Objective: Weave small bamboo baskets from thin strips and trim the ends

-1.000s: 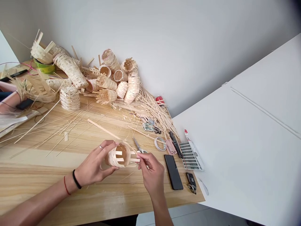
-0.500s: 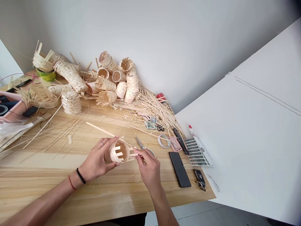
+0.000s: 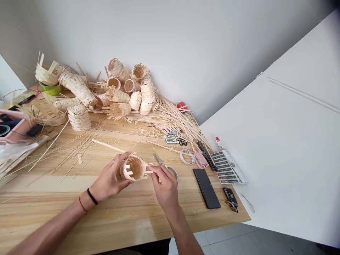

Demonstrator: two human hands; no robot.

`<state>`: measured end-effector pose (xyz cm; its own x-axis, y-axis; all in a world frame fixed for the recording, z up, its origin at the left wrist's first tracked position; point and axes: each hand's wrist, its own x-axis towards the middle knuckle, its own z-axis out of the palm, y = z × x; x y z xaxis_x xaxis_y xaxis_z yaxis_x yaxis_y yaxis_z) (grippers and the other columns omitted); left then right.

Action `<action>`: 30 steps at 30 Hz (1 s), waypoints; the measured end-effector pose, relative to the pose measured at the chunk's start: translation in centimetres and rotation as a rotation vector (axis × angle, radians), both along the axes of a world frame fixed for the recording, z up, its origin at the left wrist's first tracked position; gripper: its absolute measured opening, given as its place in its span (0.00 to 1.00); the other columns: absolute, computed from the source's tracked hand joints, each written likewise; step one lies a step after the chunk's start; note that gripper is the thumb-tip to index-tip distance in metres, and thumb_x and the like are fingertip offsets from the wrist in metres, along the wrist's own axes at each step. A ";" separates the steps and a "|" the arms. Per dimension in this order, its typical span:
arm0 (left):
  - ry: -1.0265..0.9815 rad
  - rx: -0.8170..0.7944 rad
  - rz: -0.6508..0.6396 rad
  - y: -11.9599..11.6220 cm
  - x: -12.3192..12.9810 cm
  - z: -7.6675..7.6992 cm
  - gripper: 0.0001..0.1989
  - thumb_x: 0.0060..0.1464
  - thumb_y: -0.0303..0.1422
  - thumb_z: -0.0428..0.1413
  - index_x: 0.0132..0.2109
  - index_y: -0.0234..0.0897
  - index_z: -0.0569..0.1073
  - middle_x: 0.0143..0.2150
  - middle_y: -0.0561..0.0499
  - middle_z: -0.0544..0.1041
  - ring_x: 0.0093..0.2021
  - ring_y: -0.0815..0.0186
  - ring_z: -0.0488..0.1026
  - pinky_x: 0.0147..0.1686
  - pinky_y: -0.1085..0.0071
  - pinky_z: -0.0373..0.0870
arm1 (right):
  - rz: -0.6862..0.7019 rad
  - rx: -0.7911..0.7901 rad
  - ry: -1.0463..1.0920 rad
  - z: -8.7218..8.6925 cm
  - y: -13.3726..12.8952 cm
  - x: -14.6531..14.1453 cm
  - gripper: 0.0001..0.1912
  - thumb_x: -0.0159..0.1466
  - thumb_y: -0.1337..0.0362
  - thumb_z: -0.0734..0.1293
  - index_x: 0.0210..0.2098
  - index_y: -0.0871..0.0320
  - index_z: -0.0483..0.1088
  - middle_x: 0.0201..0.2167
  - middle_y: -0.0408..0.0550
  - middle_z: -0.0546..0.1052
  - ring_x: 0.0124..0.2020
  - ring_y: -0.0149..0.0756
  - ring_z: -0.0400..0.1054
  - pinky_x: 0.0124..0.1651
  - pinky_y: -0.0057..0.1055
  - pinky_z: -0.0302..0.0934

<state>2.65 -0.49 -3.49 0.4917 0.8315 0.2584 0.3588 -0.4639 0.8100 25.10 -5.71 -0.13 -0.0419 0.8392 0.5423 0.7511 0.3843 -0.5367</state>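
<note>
**Right hand (image 3: pixel 166 184) moved left; strip going round the basket (image 3: pixel 136 167)**

Since the first frame, right hand has shifted left with the basket, exposing more of the scissors' (image 3: pixel 158 158) handle. Basket is held just above the near-middle bench (image 3: pixel 119 219), open end angled right. Left hand (image 3: pixel 107 179) clamped around its left side, fingers over the far rim, thumb near. Right hand's fingertips together on the stake ends (image 3: pixel 149 169) at right; can't tell if they pinch the strip (image 3: pixel 105 144) too. Strip's loose end points far left.

Step looks like weaving: strip being worked through the stakes. Next move seems to call for a steady left grip, the strip passed behind or in front of the right stake, then snugged down evenly. Risk: thin stakes could bend or splay if pulled hard.
</note>
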 end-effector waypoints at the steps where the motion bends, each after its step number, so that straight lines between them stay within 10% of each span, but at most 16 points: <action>1: 0.001 -0.004 0.003 0.0 0.0 0.1 0.45 0.58 0.33 0.66 0.74 0.49 0.49 0.71 0.39 0.64 0.68 0.46 0.68 0.66 0.44 0.67 | -0.002 -0.011 0.002 0.0 0.1 0.0 0.18 0.72 0.75 0.60 0.46 0.52 0.79 0.37 0.50 0.83 0.39 0.38 0.80 0.43 0.33 0.72; 23: -0.199 -0.025 0.102 -0.3 0.3 -0.6 0.37 0.56 0.37 0.69 0.64 0.46 0.56 0.64 0.39 0.68 0.62 0.46 0.72 0.63 0.39 0.68 | 0.019 -0.201 0.132 -0.2 1.5 -0.1 0.18 0.69 0.74 0.60 0.53 0.53 0.74 0.43 0.51 0.82 0.41 0.40 0.78 0.42 0.34 0.72; 30: -0.440 -0.093 0.013 -0.1 -0.1 0.4 0.37 0.58 0.47 0.66 0.65 0.51 0.52 0.65 0.40 0.62 0.62 0.51 0.72 0.61 0.45 0.74 | -0.003 -0.246 0.594 -0.6 0.7 0.9 0.17 0.70 0.63 0.67 0.57 0.53 0.64 0.36 0.46 0.81 0.36 0.38 0.79 0.38 0.30 0.74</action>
<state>2.50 -0.56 -3.12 0.3408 0.8665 0.3647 -0.0237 -0.3799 0.9247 26.01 -5.01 -0.75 0.2090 0.9415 0.2644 0.2994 0.1958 -0.9338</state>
